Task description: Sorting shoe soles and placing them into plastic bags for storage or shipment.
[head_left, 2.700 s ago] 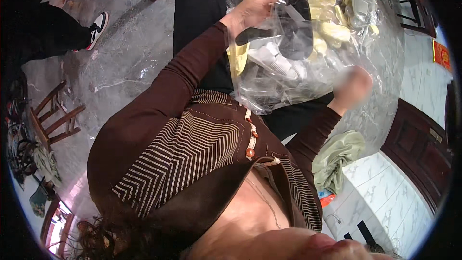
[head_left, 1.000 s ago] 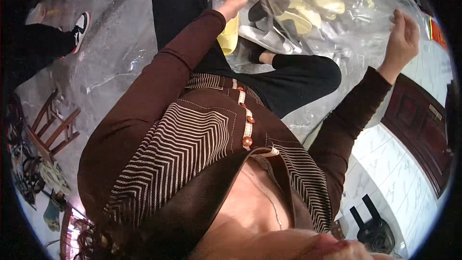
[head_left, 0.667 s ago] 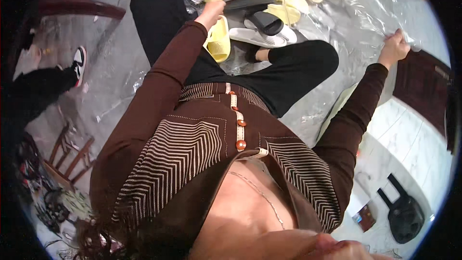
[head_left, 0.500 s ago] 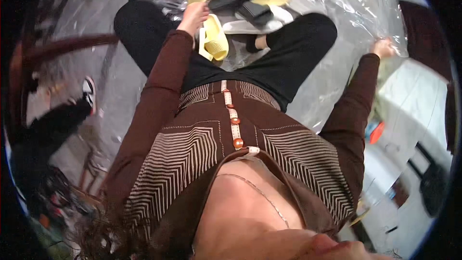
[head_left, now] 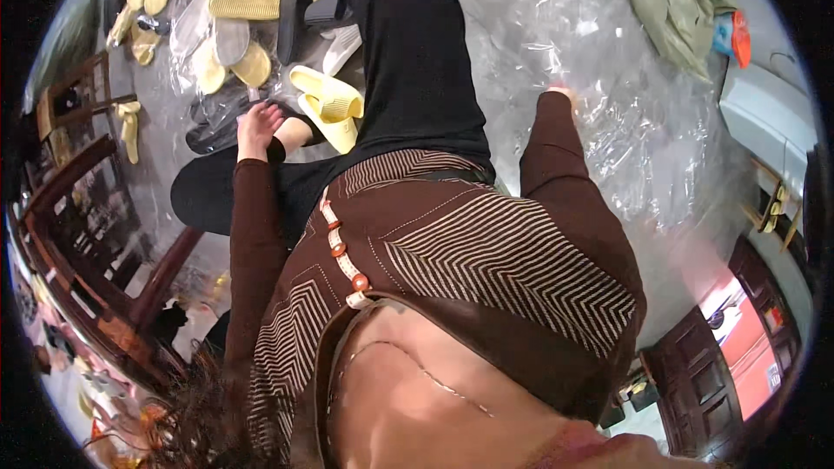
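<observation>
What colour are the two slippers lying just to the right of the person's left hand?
Pale yellow: the two slippers show best in the head view.

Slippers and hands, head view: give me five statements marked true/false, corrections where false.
1. The left hand is open, with no slipper in its grasp. True.
2. Both hands show in full. False: the right hand is mostly hidden behind its brown sleeve.
3. A pair of yellow slippers lies between the black trouser legs. True.
4. Every slipper in view is yellow. False: a dark slipper lies among them.
5. A green cloth lies toward the upper right of the picture. True.
</observation>
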Available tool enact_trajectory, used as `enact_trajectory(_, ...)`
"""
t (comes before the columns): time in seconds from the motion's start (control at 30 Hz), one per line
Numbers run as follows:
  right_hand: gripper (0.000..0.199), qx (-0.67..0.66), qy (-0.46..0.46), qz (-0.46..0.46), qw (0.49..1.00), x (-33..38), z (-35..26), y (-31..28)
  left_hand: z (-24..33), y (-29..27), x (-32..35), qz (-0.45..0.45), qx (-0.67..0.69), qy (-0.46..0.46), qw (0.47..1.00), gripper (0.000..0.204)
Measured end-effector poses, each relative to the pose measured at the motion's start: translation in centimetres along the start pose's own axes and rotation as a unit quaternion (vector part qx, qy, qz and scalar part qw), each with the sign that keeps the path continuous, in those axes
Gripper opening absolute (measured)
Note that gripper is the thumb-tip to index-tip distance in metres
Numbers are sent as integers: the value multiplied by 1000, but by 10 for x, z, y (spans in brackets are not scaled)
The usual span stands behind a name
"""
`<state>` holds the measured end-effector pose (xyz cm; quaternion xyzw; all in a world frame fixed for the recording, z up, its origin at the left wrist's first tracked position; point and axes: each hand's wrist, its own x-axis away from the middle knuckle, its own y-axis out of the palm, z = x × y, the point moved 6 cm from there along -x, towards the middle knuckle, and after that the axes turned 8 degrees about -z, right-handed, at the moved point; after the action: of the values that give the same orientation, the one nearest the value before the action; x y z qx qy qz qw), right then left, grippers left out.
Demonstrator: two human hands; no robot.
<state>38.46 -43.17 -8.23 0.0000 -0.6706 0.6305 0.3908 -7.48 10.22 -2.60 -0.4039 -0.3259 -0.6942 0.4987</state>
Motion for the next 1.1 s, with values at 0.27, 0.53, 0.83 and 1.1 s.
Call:
enact_trajectory(0.27,30,-55,-11,-12,998,65,19,-37,90,83,15,-148,-49,129,979,22)
enact_trajectory(0.53,31,-58,-155,-84,983,124,-14,10,191,244,326,-582,-121,510,622,51)
enact_trajectory(0.83,34,-52,-376,-116,918,120,-37,23,226,88,334,-456,-99,614,636,48)
enact_trajectory(1.1,29,-490,-654,-158,554,399,-269,-188,230,-45,309,-419,-36,657,626,45)
